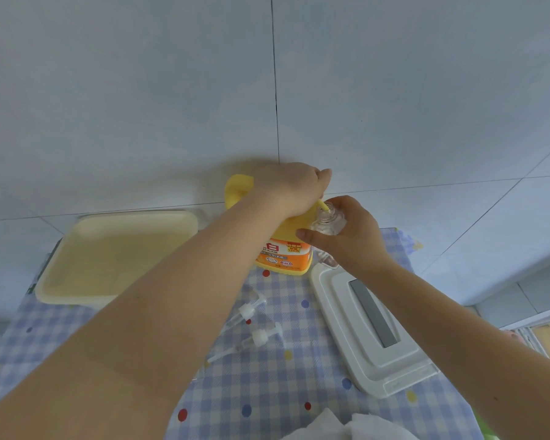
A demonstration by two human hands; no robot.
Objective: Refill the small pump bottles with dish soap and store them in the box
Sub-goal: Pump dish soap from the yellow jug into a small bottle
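Note:
A big yellow dish soap jug [283,249] with an orange label stands at the back of the checked tablecloth. My left hand [294,188] presses down on the jug's pump top, whose yellow spout [323,205] points into the mouth of a small clear bottle [327,222]. My right hand [351,236] holds that bottle up against the spout. Two loose white pump heads with tubes [248,308] [262,336] lie on the cloth in front of the jug. A second clear bottle [326,260] stands partly hidden behind my right wrist.
A cream storage box [185,223] sits at the back left, open. A white lid with a grey strip [372,331] lies at the right. White tissue [346,427] shows at the near edge. A tiled wall rises behind the table.

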